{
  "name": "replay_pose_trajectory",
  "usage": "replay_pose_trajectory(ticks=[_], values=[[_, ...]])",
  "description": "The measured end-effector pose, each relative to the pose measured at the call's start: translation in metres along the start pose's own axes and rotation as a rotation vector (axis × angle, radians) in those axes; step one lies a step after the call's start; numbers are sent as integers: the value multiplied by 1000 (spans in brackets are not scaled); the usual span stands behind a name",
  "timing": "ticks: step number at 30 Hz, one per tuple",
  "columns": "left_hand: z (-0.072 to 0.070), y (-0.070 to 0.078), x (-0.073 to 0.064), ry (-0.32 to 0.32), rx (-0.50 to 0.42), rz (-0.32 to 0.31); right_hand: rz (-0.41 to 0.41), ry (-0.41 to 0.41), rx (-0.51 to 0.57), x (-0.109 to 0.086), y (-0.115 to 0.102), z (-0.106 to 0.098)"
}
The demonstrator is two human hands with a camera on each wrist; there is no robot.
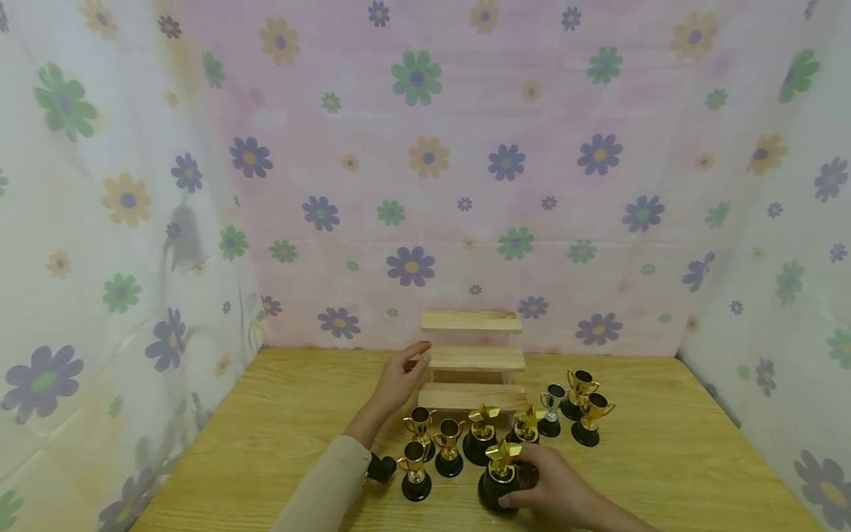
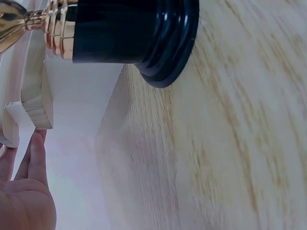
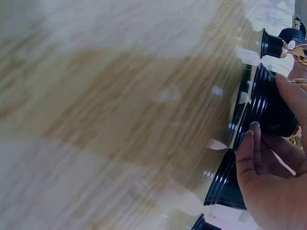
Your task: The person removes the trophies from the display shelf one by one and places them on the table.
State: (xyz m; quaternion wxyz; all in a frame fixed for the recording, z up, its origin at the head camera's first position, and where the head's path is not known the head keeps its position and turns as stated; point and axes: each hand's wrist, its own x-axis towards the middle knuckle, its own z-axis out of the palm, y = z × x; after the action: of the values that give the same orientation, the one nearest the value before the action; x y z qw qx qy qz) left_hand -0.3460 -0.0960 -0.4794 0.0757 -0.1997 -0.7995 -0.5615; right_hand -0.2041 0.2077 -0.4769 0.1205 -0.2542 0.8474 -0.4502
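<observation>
At the left end of a wooden three-tier display stand [image 1: 475,359], my left hand [image 1: 397,380] touches the middle step. The left wrist view shows its fingers [image 2: 37,160] fairly straight against the plank ends [image 2: 41,108]. My right hand [image 1: 558,480] grips the black round base of a gold star trophy [image 1: 495,489] at the front of the table. In the right wrist view, thumb and fingers curl round that black base [image 3: 271,108]. Two more star trophies, one of them a star trophy [image 1: 482,442] left of centre, stand between it and the stand.
Gold cup trophies [image 1: 448,451] stand left of the star trophies, near my left forearm. A silver cup [image 1: 551,408] and two gold cups [image 1: 589,423] stand right of the stand. A flowered cloth [image 1: 425,199] rises behind the wooden table [image 1: 292,414].
</observation>
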Motion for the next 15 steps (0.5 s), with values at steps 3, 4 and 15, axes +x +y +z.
replay_pose_trajectory(ticks=[3,4,15], values=[[2,5,-1,24,-13,13,-7,1,-10,3,12,1],[2,5,-1,27,-14,17,-8,-1,-7,3,14,1],[0,-1,2,6,2,23,-57,-11,-22,7,41,1]])
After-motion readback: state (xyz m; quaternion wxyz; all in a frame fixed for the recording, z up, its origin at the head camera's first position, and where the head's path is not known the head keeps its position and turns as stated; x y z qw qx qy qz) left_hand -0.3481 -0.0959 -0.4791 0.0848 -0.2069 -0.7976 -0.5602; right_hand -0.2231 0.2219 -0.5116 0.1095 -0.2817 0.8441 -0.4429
